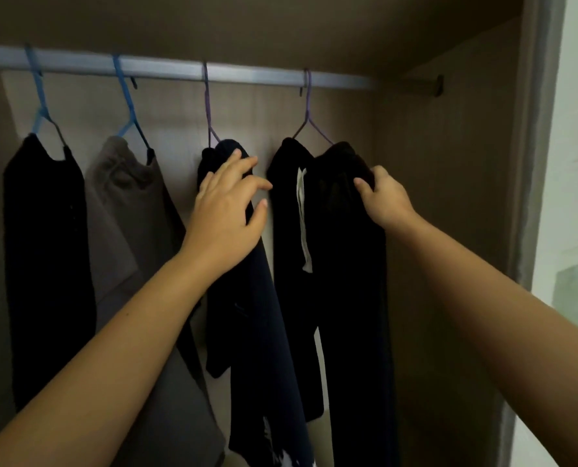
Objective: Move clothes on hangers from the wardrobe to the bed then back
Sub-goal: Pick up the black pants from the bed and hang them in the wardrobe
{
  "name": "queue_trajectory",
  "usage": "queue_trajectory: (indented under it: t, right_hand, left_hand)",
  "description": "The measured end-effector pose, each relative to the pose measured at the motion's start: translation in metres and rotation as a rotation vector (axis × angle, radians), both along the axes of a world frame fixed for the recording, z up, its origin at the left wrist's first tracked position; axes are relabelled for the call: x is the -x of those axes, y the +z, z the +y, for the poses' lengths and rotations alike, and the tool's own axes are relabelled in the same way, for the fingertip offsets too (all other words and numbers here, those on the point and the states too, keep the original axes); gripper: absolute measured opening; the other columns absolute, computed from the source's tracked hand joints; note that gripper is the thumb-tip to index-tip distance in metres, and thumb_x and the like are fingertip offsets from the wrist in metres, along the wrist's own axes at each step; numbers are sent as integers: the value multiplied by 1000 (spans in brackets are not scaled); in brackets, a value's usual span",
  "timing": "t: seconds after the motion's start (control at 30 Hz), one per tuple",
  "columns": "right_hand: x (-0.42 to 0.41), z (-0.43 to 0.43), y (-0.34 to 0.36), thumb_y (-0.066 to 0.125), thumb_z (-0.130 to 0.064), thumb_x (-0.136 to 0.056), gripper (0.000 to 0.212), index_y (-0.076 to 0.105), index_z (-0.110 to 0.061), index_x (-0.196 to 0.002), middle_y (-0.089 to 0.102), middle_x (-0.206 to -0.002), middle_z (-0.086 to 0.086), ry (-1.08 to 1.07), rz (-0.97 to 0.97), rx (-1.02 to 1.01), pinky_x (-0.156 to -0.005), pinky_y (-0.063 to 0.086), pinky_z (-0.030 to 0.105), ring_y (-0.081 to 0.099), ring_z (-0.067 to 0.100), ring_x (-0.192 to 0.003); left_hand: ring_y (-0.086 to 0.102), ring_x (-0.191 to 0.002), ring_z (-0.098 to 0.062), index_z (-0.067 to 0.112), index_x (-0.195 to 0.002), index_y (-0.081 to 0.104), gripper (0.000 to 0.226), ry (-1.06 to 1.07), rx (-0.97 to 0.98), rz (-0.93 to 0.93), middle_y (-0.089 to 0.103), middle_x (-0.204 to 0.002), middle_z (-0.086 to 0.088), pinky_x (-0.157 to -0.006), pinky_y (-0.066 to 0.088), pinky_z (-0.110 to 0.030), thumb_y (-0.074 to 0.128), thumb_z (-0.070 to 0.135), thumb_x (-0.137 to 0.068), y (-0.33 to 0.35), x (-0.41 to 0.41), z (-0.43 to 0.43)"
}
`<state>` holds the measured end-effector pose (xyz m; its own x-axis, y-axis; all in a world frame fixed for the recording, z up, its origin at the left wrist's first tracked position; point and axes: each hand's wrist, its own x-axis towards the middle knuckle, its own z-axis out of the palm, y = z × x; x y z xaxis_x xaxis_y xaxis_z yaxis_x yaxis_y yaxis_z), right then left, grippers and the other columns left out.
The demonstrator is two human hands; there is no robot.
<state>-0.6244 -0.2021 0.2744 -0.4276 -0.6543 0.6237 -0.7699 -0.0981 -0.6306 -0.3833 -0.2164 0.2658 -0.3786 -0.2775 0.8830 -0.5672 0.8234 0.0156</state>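
Note:
Several garments hang from a silver rail (pixel 166 69) in the wardrobe. At the right, black trousers with a white drawstring (pixel 341 264) hang on a purple hanger (pixel 309 109). My right hand (pixel 383 200) grips the right shoulder of these trousers, fingers curled into the fabric. To their left a dark navy garment (pixel 253 315) hangs on another purple hanger (pixel 209 106). My left hand (pixel 228 207) lies against its top with the fingers spread and fairly straight, holding nothing.
Further left hang a grey garment (pixel 129 210) and a black garment (pixel 44 251), each on a blue hanger. The wardrobe's side wall (pixel 449 197) and grey door frame (pixel 530 163) stand close on the right. A bright room shows beyond the frame.

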Motion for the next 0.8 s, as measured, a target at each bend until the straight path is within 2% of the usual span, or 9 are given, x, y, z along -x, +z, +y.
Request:
queue_trajectory:
  t: [0.13, 0.27, 0.37, 0.43, 0.57, 0.63, 0.67, 0.73, 0.8]
  right_hand:
    - [-1, 24, -40, 42, -35, -95, 42, 42, -1, -119, 54, -123, 22, -45, 66, -131, -82, 42, 37, 53, 37, -111]
    - [-6, 57, -107, 42, -44, -92, 48, 43, -6, -121, 56, -123, 18, -10, -19, -187, -82, 43, 34, 55, 33, -109]
    - [-5, 77, -174, 53, -50, -85, 66, 35, -9, -133, 52, -130, 14, 46, -84, -422, -90, 48, 38, 55, 29, -113]
    - [-5, 84, -220, 60, -52, -79, 74, 33, -10, -134, 52, -129, 13, 47, -112, -579, -92, 49, 39, 55, 27, -112]
    - [-10, 90, -291, 66, -47, -76, 70, 35, -14, -130, 55, -128, 8, 79, -183, -771, -93, 49, 37, 57, 24, -112]
    - [-8, 88, -314, 65, -44, -79, 67, 34, -14, -131, 57, -125, 8, 88, -203, -836, -86, 52, 36, 61, 24, -102]
    - [-7, 85, -322, 63, -41, -81, 65, 34, -14, -132, 60, -120, 9, 102, -225, -851, -80, 55, 34, 65, 22, -90]
    - [-6, 75, -332, 54, -32, -89, 53, 36, -12, -134, 68, -99, 8, 142, -273, -872, -65, 56, 27, 65, 13, -61]
    - [-3, 59, -338, 46, -21, -94, 40, 42, -6, -130, 69, -81, 10, 178, -341, -851, -60, 53, 25, 64, 13, -54]
  left_hand:
    - [19, -141, -25, 9, -112, 60, 26, 30, 26, -27, 41, -142, -10, -114, 13, -48, 50, 14, -89, -10, 5, 7]
    - [24, -139, -29, 8, -111, 60, 28, 25, 111, -81, 45, -139, -14, -110, 12, -48, 47, 16, -88, -43, 11, 29]
    - [29, -136, -28, 10, -110, 60, 29, 4, 139, -138, 48, -136, -14, -108, 16, -48, 45, 18, -87, -86, 18, 50]
    - [30, -135, -27, 12, -110, 61, 29, 24, 146, -200, 49, -136, -14, -108, 19, -48, 45, 19, -87, -120, 21, 60]
    - [29, -134, -28, 14, -109, 63, 30, 110, 80, -316, 49, -137, -14, -106, 22, -50, 46, 23, -86, -175, 23, 68]
    - [28, -135, -29, 15, -108, 64, 31, 152, 48, -343, 47, -138, -15, -106, 21, -51, 44, 26, -86, -189, 24, 70]
    - [27, -135, -29, 15, -108, 64, 32, 165, 38, -343, 45, -140, -15, -108, 20, -51, 44, 27, -86, -193, 24, 71]
    - [25, -135, -30, 16, -109, 63, 31, 176, 22, -322, 38, -142, -14, -108, 17, -50, 45, 28, -86, -197, 23, 73]
    - [25, -135, -29, 16, -108, 62, 30, 195, 13, -308, 33, -141, -12, -108, 15, -49, 46, 28, -86, -199, 23, 73]
